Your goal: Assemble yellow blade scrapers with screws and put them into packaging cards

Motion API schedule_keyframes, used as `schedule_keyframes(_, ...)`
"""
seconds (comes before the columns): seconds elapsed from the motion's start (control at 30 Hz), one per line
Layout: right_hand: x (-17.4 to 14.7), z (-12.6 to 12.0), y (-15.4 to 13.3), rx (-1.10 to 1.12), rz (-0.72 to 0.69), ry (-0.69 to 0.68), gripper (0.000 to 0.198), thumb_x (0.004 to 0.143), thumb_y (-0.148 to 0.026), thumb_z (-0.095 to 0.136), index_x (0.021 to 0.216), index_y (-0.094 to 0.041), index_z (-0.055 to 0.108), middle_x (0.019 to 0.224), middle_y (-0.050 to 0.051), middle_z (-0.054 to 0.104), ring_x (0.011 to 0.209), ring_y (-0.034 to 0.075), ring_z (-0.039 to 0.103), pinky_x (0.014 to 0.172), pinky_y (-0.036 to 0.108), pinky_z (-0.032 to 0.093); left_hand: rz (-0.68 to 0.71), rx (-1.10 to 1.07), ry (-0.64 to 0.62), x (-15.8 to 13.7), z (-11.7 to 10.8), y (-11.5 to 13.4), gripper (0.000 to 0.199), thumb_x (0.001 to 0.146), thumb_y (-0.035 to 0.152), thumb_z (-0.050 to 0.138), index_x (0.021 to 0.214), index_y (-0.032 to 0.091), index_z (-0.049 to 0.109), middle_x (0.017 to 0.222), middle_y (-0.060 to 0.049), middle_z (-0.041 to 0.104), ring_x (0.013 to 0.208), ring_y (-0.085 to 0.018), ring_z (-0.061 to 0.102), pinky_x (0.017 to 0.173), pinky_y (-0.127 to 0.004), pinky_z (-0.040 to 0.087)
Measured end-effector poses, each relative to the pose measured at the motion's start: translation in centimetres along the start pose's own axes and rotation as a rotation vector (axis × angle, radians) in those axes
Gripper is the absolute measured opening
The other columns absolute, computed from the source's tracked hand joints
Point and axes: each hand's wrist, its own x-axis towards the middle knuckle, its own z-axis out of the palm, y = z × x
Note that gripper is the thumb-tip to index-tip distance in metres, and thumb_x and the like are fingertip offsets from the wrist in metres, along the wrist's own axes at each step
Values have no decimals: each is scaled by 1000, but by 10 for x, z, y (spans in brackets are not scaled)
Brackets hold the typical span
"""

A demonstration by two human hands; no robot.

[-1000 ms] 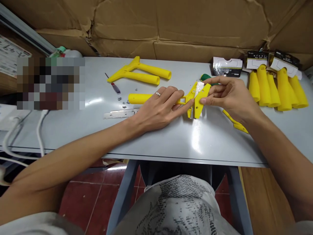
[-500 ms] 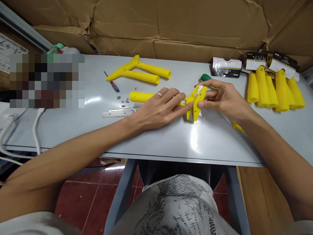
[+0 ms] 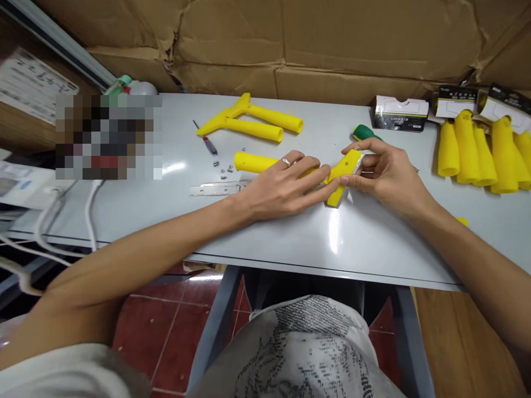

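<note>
A yellow plastic scraper lies with its handle to the left and its wide head on the right. My left hand, a ring on one finger, is closed over the part where handle meets head, hiding it. At the head's right edge my right hand pinches the yellow cover plate between thumb and fingers. A strip of shiny metal shows along that edge, partly behind the fingers. Left of my left hand are a flat metal plate and several small screws.
Further back lie two more yellow scraper handles and a small screwdriver. A green-handled screwdriver is behind my right hand. Several yellow handles and black-and-white packages stand at right. White cables hang at left.
The scraper's yellow cover plate, standing apart from the rest of the head earlier, now sits against it with its face up. My view has shifted slightly left.
</note>
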Motion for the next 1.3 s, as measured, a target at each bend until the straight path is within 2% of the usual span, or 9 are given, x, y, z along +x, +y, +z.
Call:
schedule_keyframes(0.1,0,6,1,93,-7,-2,62,70,-52,108,115,-27,73,89,0,81,74,19,70,68,36,58,-65,-68,35,-4,1,-2,54,111,12,55,163,27,56,138,-13,80,121,-27,74,98,-45,58)
schedule_keyframes(0.23,-1,11,1,180,1,-71,54,75,-57,104,107,-25,75,91,3,83,86,24,78,75,40,65,-139,-77,126,2,-4,4,50,109,9,53,156,24,63,129,-11,83,111,-26,77,88,-41,55)
schedule_keyframes(0.37,-7,21,-1,157,-82,-19,58,69,-62,106,94,-25,69,86,1,80,80,20,76,71,37,64,-301,-133,159,14,-11,12,40,112,29,61,150,16,65,112,-10,85,93,-24,77,82,-38,50)
schedule_keyframes(0.5,-15,33,-2,103,-188,37,59,72,-67,103,87,-25,64,78,-2,75,68,14,65,66,34,58,-353,-138,146,17,-14,14,51,115,46,65,155,14,63,93,-4,81,79,-20,71,76,-37,46)
schedule_keyframes(0.8,-18,34,-10,131,-184,94,55,79,-73,96,87,-25,71,73,-1,74,64,16,66,60,34,51,-521,-350,-20,12,-24,8,58,118,55,56,164,20,61,98,-6,81,90,-19,73,85,-32,56)
schedule_keyframes(0.93,-19,30,-14,32,-200,98,50,82,-73,94,91,-26,77,79,2,76,70,19,69,67,38,59,-565,-451,27,10,-24,5,60,117,58,57,165,21,63,96,-4,81,85,-17,71,84,-32,58)
schedule_keyframes(1.07,-19,31,-10,6,-259,120,47,88,-74,88,87,-28,78,79,2,76,68,20,69,66,39,59,-646,-540,32,11,-28,8,56,115,57,61,160,24,66,112,-6,85,90,-16,74,86,-31,63)
schedule_keyframes(1.2,-5,26,0,-116,-307,222,55,98,-80,73,82,-27,75,79,3,75,70,19,67,69,39,57,-504,-428,91,14,-29,21,48,116,47,62,154,17,67,108,-8,84,94,-19,76,85,-32,64)
schedule_keyframes(1.3,27,20,-3,-372,-396,90,49,103,-68,72,81,-25,77,82,4,79,72,19,66,77,40,53,-328,-289,105,15,-26,31,41,117,37,61,148,11,66,98,-7,81,92,-20,75,77,-31,61)
